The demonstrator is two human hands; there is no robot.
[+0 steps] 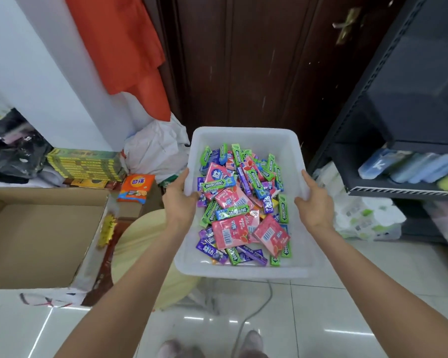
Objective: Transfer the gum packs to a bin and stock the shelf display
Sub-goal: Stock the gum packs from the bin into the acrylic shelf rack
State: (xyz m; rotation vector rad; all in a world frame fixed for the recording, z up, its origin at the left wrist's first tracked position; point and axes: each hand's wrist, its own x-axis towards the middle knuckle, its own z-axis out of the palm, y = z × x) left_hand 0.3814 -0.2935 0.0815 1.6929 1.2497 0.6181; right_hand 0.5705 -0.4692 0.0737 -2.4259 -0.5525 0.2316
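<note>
A translucent white plastic bin [243, 135] is held in the air in front of me, above the tiled floor. It is filled with several gum packs [243, 202]: green Doublemint sticks, pink flat packs, purple and blue ones. My left hand [179, 197] grips the bin's left rim, thumb over the edge. On the right rim my right hand [314, 200] grips the same way. A dark metal shelf unit [398, 99] stands at the right.
An open cardboard box [36, 233] sits at the left, with an orange packet [136, 188] and stacked yellow-green boxes [86, 164] behind it. A round pale stool [140, 244] is below the bin. Folded cloths [411, 166] lie on the shelf; a dark wooden door [256, 60] is ahead.
</note>
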